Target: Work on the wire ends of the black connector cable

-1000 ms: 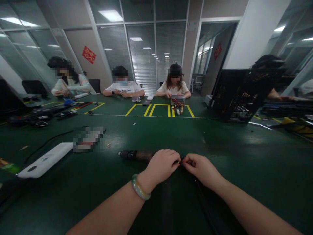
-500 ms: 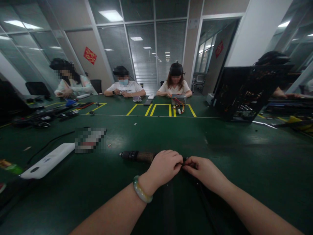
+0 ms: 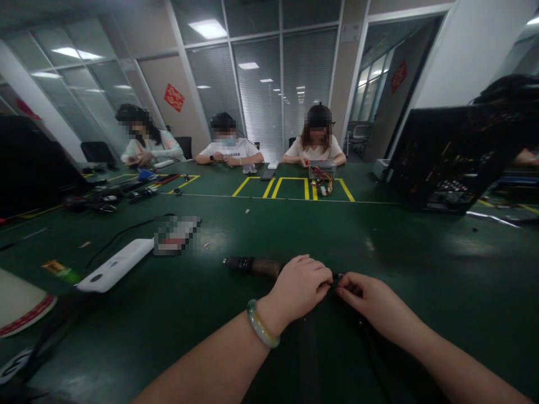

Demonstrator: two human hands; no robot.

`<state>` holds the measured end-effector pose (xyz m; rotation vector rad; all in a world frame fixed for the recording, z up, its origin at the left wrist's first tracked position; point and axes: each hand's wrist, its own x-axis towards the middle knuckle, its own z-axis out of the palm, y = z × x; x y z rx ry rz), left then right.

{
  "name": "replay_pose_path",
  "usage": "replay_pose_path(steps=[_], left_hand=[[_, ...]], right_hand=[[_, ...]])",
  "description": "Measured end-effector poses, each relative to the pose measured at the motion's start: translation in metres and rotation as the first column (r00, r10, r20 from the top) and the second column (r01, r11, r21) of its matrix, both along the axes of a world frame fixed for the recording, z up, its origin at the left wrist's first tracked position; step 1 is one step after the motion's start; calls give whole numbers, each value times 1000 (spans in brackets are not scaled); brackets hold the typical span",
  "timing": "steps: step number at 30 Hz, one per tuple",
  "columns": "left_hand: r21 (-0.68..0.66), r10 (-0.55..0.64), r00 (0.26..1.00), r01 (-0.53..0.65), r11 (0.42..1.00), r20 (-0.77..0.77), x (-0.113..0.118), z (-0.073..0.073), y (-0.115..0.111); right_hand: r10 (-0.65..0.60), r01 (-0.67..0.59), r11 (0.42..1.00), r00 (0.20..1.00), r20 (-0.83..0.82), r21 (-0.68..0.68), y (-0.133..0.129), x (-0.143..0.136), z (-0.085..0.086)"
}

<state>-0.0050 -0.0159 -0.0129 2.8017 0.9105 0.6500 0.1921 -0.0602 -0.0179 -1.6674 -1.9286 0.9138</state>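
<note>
My left hand (image 3: 300, 287), with a jade-like bangle (image 3: 261, 324) at the wrist, is closed over the green table. Its fingertips press around something small and dark that I cannot make out. Close beside it, my right hand (image 3: 370, 298) pinches at the same spot between thumb and forefinger; the fingers hide what is there. An electric screwdriver (image 3: 264, 267) lies behind my left hand, its dark tip pointing left and its rear end covered by the hand. A dark cable seems to run from near my right hand toward me.
On the left lie a white power strip (image 3: 120, 266), a pixelated flat object (image 3: 177, 235), a small green-and-gold item (image 3: 62, 270) and a white rounded object with a red band (image 3: 21, 303). A black computer case (image 3: 446, 163) stands right. People sit across the table (image 3: 295, 224).
The view has swung left, so everything sits further right and the red-banded object shows. Both hands keep nearly the same closed pose together.
</note>
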Motion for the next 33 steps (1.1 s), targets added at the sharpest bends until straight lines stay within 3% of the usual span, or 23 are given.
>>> replay_pose_path(steps=[18,25,33], left_hand=[[17,-10,999,11,1000,-31,0,2,-1],[17,67,997,-67,998,-25,0,1,-2],[24,21,1000,-20,1000,-22,0,3,-3]], right_hand=[[-16,17,1000,998,-59,9,4,-1,-4],[-13,14,1000,998,-60,21,4,-1,-4],[-16,18,998,999,-34,55,5,0,-4]])
